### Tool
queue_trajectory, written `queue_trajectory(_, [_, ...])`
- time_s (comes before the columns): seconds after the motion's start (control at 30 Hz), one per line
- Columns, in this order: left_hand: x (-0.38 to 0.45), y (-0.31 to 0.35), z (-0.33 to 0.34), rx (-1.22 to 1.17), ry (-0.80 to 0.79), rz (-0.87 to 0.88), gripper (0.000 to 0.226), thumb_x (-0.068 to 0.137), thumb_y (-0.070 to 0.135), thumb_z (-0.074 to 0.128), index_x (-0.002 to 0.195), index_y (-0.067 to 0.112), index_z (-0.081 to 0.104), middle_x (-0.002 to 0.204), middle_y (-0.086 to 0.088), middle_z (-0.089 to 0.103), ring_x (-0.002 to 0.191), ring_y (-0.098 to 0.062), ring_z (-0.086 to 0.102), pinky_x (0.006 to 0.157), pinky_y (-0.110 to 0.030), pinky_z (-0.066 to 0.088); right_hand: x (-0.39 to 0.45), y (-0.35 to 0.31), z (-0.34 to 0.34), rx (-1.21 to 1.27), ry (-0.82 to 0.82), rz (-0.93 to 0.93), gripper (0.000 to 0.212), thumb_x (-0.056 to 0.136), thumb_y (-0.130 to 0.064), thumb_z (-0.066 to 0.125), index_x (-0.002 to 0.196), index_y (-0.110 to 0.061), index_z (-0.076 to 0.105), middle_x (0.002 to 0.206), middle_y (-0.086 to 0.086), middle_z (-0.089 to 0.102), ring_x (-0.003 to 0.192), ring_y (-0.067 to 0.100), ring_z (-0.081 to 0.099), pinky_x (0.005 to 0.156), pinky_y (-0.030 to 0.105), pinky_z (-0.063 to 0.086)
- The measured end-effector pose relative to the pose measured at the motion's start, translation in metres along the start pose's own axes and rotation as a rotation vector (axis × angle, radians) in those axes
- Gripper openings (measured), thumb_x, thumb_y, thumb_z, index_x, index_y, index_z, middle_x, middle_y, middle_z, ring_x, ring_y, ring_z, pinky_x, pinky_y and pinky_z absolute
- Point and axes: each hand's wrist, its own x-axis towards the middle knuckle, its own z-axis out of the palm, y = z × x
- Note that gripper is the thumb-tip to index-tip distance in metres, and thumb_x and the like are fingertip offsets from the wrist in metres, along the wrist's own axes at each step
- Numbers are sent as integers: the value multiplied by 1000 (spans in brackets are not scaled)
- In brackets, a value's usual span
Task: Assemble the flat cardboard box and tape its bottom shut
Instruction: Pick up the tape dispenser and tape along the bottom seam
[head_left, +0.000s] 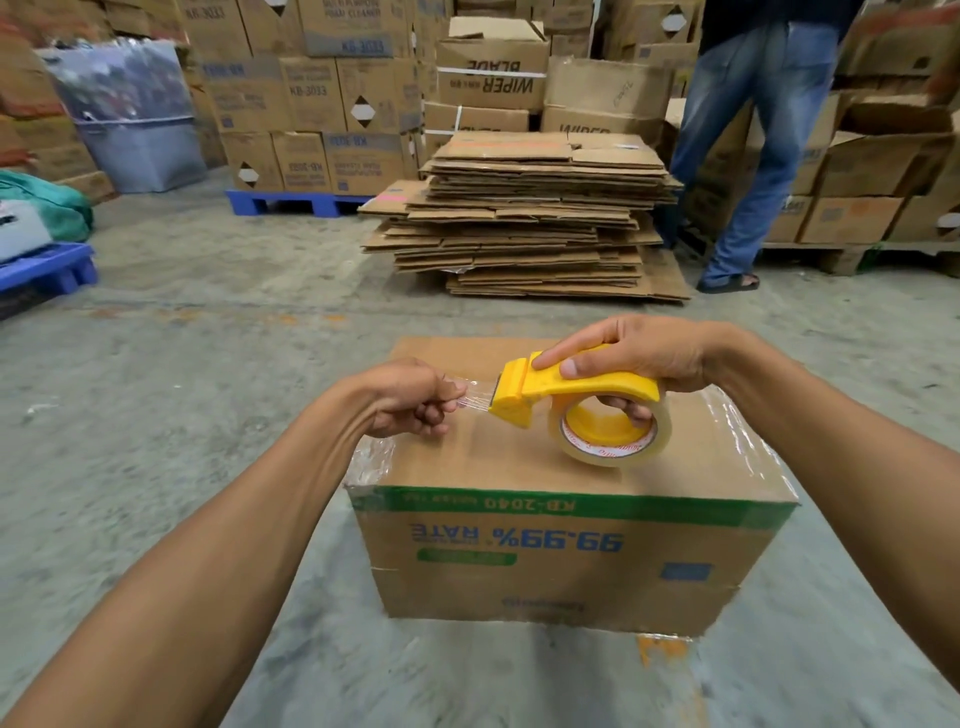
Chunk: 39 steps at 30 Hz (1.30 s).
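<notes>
Sitting upside down on the concrete floor, the cardboard box was already squared up, print inverted, bottom flaps closed and facing up, with clear tape wrapped over both short edges. It looked empty, so light and likely to skid when tape gets pressed down; the walls were stiff at corners and soft mid-panel, so best steadied at an edge or corner. Tape dispenser hovered just above the bottom face. Right hand was curled round its yellow handle, fingers through the roll core. Left hand pinched the free tape end at the cutter; the film was thin, sticky and prone to folding on itself, so keep it taut. Further out were a stack of flat cartons, a standing person's legs and palletised boxes.
</notes>
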Motion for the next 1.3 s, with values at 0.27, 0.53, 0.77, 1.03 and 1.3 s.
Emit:
queue_trajectory(0.27, [-3,-2,4,19,44,35,19,98,13,51,84,8,61,59,1,50,51,-10,37,60,-26,53,-1,6,0,20,-22,6,37,89,-21,61,126,-22,66,67,14,65,45,17,59,41,27,53])
queue_trajectory(0.53, [2,-2,-7,27,265,111,25,98,13,49,76,10,58,61,0,43,51,-11,35,57,-25,50,15,19,14,211,-101,-51,42,87,-18,64,129,-25,64,83,15,67,61,24,61,50,33,56])
queue_trajectory(0.77, [3,-10,-55,111,443,82,23,95,4,47,74,7,56,57,-4,46,50,-16,42,54,-28,43,11,33,-8,144,-18,-54,41,79,-22,72,120,-28,70,83,15,68,45,16,57,40,26,52])
queue_trajectory(1.03, [19,-19,-56,102,498,212,25,98,10,48,73,9,54,66,-4,44,56,-14,40,51,-23,43,13,15,-22,-56,64,-32,34,85,-23,69,119,-22,70,64,8,66,41,13,56,37,23,50])
queue_trajectory(1.3, [35,-41,-87,-54,657,211,28,98,13,50,72,11,60,71,-4,48,60,-13,43,56,-25,50,71,-12,-33,-214,5,-41,34,85,-31,71,119,-24,72,82,14,70,47,16,56,40,25,52])
